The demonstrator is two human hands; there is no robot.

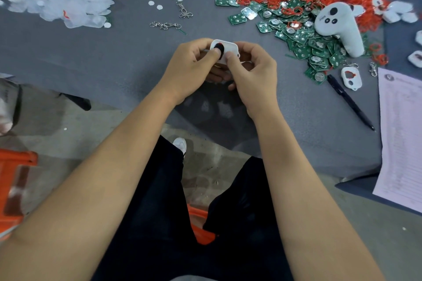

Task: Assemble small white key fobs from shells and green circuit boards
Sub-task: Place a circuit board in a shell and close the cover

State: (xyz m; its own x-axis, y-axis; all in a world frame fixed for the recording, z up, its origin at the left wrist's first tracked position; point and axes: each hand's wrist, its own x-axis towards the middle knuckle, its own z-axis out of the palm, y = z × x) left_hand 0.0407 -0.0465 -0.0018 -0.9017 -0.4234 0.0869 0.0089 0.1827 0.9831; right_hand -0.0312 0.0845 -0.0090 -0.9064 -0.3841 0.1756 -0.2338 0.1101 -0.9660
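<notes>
left hand + right hand: both pinching 1 white fob shell | circuit boards heaped right

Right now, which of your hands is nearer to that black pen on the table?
Right. The right hand holds the white key fob just left of the black pen, while the left hand sits farther left, beyond the right one.

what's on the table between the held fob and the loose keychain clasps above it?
Nothing: in the head view the grey table is bare between the white fob shell and the metal keychain clasps.
</notes>
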